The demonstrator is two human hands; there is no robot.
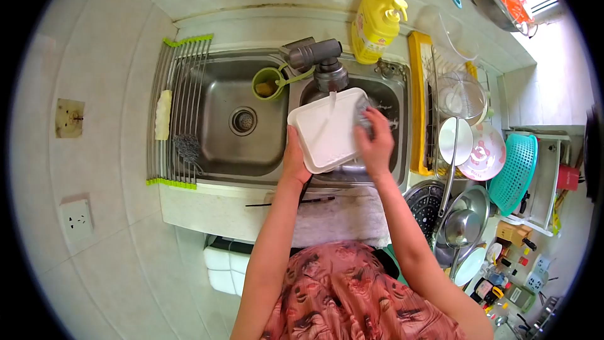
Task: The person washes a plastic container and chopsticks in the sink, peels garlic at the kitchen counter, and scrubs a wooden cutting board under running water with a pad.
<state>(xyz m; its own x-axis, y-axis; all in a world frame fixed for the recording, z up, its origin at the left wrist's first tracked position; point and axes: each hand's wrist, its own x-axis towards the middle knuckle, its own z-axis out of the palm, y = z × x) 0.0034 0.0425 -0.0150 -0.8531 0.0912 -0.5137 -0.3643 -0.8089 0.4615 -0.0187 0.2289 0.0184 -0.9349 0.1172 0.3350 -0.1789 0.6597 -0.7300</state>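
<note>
A white rectangular plastic container [328,135] is tilted over the right sink basin, beneath the grey faucet [321,60]. Water runs from the spout onto its flat face. My left hand [294,156] grips the container's left edge, fingers partly hidden behind it. At the opposite edge, my right hand [376,141] is curled around a grey scrubber [363,115], pressed against the container. The scrubber is blurred and partly covered by the fingers.
A green cup [267,83] sits in the left basin [220,113]. The roll-up rack [176,110] carries a steel wool ball [187,148] and a pale sponge strip [163,115]. A yellow pump bottle [375,22] stands behind; a dish rack [423,107] and bowls stand right.
</note>
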